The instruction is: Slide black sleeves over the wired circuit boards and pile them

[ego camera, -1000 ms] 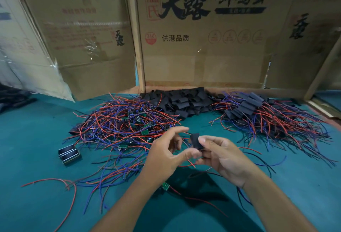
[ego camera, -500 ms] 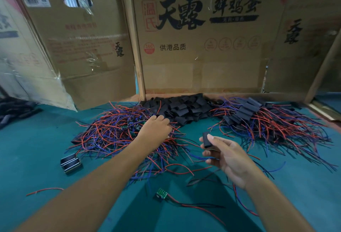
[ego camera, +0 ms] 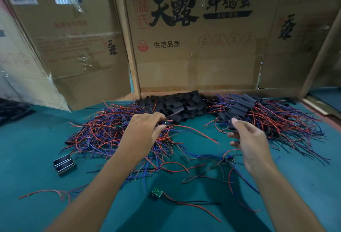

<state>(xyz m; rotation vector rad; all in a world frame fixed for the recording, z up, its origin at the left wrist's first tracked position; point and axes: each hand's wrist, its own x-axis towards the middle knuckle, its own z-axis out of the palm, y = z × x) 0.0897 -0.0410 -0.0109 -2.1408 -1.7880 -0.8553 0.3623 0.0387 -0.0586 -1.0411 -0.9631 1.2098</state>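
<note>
- Two bare hands work over a green table [ego camera: 36, 158]: the left hand [ego camera: 142, 134] pinches a small green circuit board [ego camera: 166, 122] at the near edge of the tangled heap of red and blue wired boards [ego camera: 110, 132].
- Right hand [ego camera: 249, 139] grips one black sleeve [ego camera: 232, 124] between thumb and fingers, long axis roughly upright (open end hidden).
- Loose black sleeves [ego camera: 180, 104] lie heaped against the cardboard wall [ego camera: 193, 56]; sleeved boards [ego camera: 258, 113] are piled to the right.
- One bare wired board [ego camera: 157, 191] lies nearest the camera, wires trailing right.
</note>
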